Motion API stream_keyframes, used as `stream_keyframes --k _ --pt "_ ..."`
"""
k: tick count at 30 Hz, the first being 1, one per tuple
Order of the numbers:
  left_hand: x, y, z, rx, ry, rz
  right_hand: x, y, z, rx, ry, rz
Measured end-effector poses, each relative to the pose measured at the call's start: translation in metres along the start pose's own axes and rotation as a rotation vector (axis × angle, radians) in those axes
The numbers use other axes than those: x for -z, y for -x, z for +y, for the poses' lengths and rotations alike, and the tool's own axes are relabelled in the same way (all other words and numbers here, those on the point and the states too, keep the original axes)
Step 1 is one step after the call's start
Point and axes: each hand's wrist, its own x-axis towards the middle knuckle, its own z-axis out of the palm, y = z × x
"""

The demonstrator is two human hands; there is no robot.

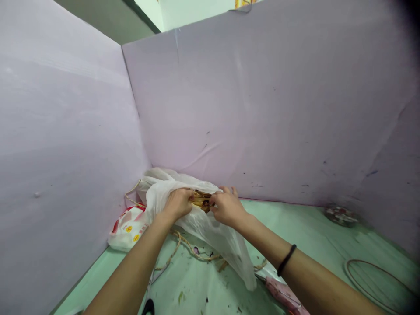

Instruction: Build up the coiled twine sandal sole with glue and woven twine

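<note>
head view: we find yellow-brown dried strips (200, 202) in the mouth of a thin white plastic bag (234, 245), between both hands.
risk at the strips: brittle by the look of them, we judge; a hard pinch or twist could snap pieces off.
risk at the bag: thin film, could tear or slip back over the strips if pulled sideways.
right hand (229, 206): thumb and forefinger nearly closed, pinching the strips' right end; other fingers loosely raised.
left hand (179, 203): half curled, thumb at the strips' left end; we cannot tell whether it grips strips or bag edge.
braided cord (197, 254): on the green tabletop (282, 227), partly under the bag; could snag if the bag is dragged.
printed white package (128, 229): beside the bag, left.
pink-handled tool (282, 293): below the right forearm, tip near the bag; might puncture it.
black scissors handle (148, 307): near edge, by the left forearm.
</note>
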Motion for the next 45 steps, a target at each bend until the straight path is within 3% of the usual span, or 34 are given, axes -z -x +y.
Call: stream_keyframes --k 4,7,14,20,24,28,30,33,35,38,41,45 --pt "0.000 0.011 -0.002 0.028 0.014 0.004 0.010 0.012 -0.001 -0.015 -0.061 0.025" --pt "0.008 0.016 -0.002 0.057 0.055 0.080 0.025 0.025 -0.004 -0.035 -0.122 0.067" --pt "0.051 0.030 0.029 -0.096 0.318 0.309 0.074 0.063 -0.005 -0.200 -0.390 0.232" --pt "0.084 0.058 0.048 -0.035 0.621 0.483 0.077 0.090 -0.007 -0.294 -0.842 0.320" --pt "0.094 0.093 0.062 0.037 0.842 0.397 0.076 0.112 -0.033 -0.287 -1.089 0.403" --pt "0.078 0.151 0.088 0.105 1.012 0.188 0.061 0.145 -0.070 -0.286 -1.418 0.338" --pt "0.064 0.180 0.102 0.131 1.124 0.054 0.048 0.164 -0.085 -0.265 -1.455 0.314" --pt "0.043 0.209 0.109 0.000 1.086 -0.042 0.032 0.191 -0.091 -0.341 -1.412 0.359" --pt "0.030 0.217 0.102 -0.009 0.904 -0.042 0.026 0.207 -0.084 -0.511 -1.483 0.415" --pt "0.009 0.220 0.082 0.151 0.466 -0.058 0.018 0.228 -0.066 -0.691 -1.572 0.451" --pt "-0.011 0.225 0.072 0.168 0.321 -0.140 0.007 0.243 -0.053 -0.740 -1.525 0.423" --pt "-0.029 0.230 0.073 0.105 0.212 -0.200 -0.007 0.250 -0.051 -0.737 -1.380 0.367"
